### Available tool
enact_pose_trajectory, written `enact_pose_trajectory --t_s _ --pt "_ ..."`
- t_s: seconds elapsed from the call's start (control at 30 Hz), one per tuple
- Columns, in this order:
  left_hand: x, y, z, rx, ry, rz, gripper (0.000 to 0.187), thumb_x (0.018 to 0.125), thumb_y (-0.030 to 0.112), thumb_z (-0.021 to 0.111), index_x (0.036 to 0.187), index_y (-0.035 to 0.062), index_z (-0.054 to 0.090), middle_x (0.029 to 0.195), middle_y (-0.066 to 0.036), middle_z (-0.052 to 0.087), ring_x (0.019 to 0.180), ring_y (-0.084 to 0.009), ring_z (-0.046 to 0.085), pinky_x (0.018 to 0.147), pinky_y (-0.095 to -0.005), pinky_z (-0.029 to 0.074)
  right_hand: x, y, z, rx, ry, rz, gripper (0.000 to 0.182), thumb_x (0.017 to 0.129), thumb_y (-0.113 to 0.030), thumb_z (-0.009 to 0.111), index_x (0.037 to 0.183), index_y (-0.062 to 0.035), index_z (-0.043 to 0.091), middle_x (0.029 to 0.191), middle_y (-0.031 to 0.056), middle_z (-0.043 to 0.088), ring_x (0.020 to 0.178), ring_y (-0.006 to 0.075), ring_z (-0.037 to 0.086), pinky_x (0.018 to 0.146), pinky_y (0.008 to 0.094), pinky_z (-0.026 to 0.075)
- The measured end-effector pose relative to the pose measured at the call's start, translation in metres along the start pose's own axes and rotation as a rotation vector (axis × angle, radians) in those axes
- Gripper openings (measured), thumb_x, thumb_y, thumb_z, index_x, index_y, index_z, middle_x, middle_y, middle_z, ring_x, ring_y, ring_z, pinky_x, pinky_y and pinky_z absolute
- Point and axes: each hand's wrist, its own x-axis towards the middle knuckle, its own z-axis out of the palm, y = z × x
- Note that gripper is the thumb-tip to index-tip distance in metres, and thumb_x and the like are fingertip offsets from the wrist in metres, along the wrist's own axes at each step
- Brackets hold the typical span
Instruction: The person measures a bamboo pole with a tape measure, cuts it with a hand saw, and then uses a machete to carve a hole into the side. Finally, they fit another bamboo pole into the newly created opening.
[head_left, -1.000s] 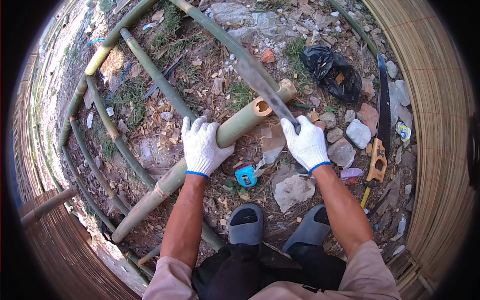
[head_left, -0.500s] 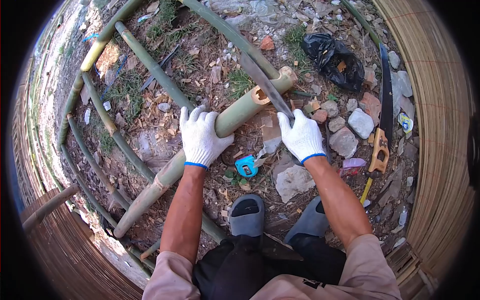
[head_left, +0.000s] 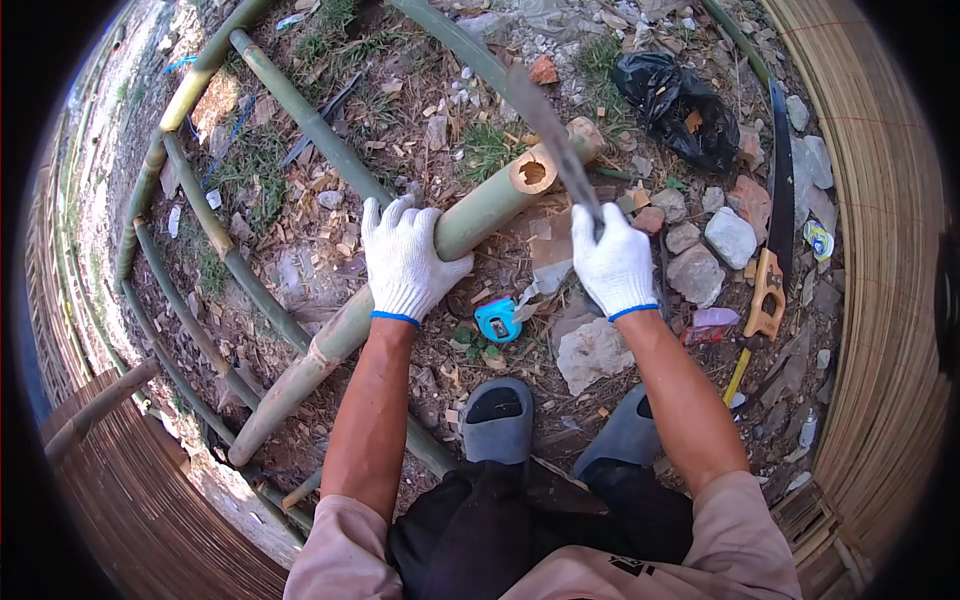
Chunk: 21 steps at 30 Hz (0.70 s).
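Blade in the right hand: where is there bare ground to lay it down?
The least cluttered patch is the chip-strewn dirt left of the left hand, between the thick bamboo pole and the thinner pole. Right of the right hand, stones and a saw crowd it; a tape measure lies between the hands.

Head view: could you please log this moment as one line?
left hand: grips bamboo pole | right hand: holds machete over pole's cut end | tape measure: on ground
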Motion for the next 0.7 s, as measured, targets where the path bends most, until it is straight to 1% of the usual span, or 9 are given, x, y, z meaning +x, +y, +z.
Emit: enact_pose_trajectory --t_s 0.03,0.1,0.17,0.23,0.3,0.37,0.43,0.53,0.7 --pt "0.006 0.003 -0.001 0.010 -0.019 0.012 0.063 0.061 0.043 0.091 0.111 0.0093 0.075 0.111 -0.012 0.072 0.124 -0.0337 0.061 0.121 -0.0604 0.030 0.005 -0.006 -0.002 -0.157 -0.155 -0.001 0.051 0.103 -0.052 0.057 0.101 -0.0019 0.067 0.085 0.0295 0.072 0.087 0.0506 0.071 0.078 0.0601 0.056" --pt "0.015 0.004 -0.003 0.000 -0.015 -0.008 0.064 0.060 0.044 0.091 0.112 0.0093 0.074 0.112 -0.012 0.072 0.125 -0.0340 0.061 0.121 -0.0604 0.030 0.012 -0.014 -0.030 -0.227 -0.208 -0.040 0.052 0.103 -0.053 0.057 0.102 -0.0016 0.067 0.087 0.0291 0.073 0.088 0.0504 0.071 0.079 0.0593 0.056" --pt "0.004 0.006 0.000 -0.004 0.018 0.005 0.065 0.060 0.044 0.090 0.112 0.0090 0.074 0.113 -0.013 0.072 0.125 -0.0344 0.061 0.121 -0.0606 0.030 0.007 -0.040 -0.055 0.036 -0.100 0.020 0.054 0.102 -0.054 0.057 0.102 -0.0013 0.067 0.088 0.0291 0.073 0.089 0.0503 0.071 0.080 0.0587 0.056" --pt "-0.003 0.002 0.000 -0.006 0.004 -0.019 0.065 0.060 0.043 0.090 0.112 0.0088 0.075 0.113 -0.013 0.072 0.125 -0.0348 0.060 0.121 -0.0604 0.030 0.004 -0.028 -0.030 0.133 0.021 0.037 0.055 0.102 -0.055 0.058 0.100 -0.0011 0.067 0.085 0.0287 0.073 0.087 0.0507 0.071 0.080 0.0579 0.057" --pt "0.005 0.007 -0.003 -0.029 0.010 -0.004 0.065 0.059 0.043 0.090 0.113 0.0085 0.075 0.114 -0.014 0.073 0.126 -0.0354 0.060 0.121 -0.0601 0.030 0.010 0.008 0.005 -0.099 -0.154 -0.045 0.054 0.102 -0.055 0.058 0.100 -0.0015 0.066 0.082 0.0279 0.072 0.083 0.0513 0.071 0.077 0.0574 0.057" --pt "0.006 0.005 -0.002 -0.037 -0.036 -0.002 0.067 0.060 0.043 0.090 0.113 0.0065 0.075 0.119 -0.019 0.071 0.128 -0.0367 0.059 0.122 -0.0590 0.029 0.008 -0.015 -0.014 -0.185 -0.200 0.019 0.047 0.102 -0.049 0.062 0.103 -0.0014 0.065 0.087 0.0311 0.072 0.089 0.0497 0.071 0.076 0.0606 0.056" --pt "0.005 0.011 -0.006 -0.032 -0.004 -0.006 0.068 0.060 0.044 0.090 0.114 0.0059 0.074 0.120 -0.020 0.070 0.128 -0.0368 0.059 0.123 -0.0582 0.028 -0.009 -0.019 -0.021 -0.201 -0.145 -0.011 0.036 0.101 -0.041 0.064 0.105 -0.0054 0.061 0.084 0.0266 0.070 0.080 0.0467 0.071 0.069 0.0585 0.056" --pt "0.004 0.010 -0.004 -0.023 0.008 0.001 0.068 0.061 0.044 0.090 0.115 0.0061 0.074 0.120 -0.020 0.070 0.129 -0.0366 0.058 0.123 -0.0576 0.027 -0.039 0.009 0.004 -0.310 0.041 -0.314 0.028 0.095 -0.028 0.070 0.110 -0.0093 0.056 0.086 0.0157 0.061 0.067 0.0414 0.066 0.059 0.0523 0.054" --pt "0.004 0.012 -0.006 -0.015 0.000 -0.005 0.068 0.062 0.044 0.090 0.115 0.0063 0.074 0.120 -0.020 0.070 0.129 -0.0369 0.058 0.123 -0.0578 0.027 -0.054 0.006 0.017 -0.266 0.059 -0.237 0.026 0.093 -0.027 0.073 0.108 -0.0099 0.059 0.082 0.0149 0.064 0.067 0.0416 0.067 0.060 0.0519 0.055"
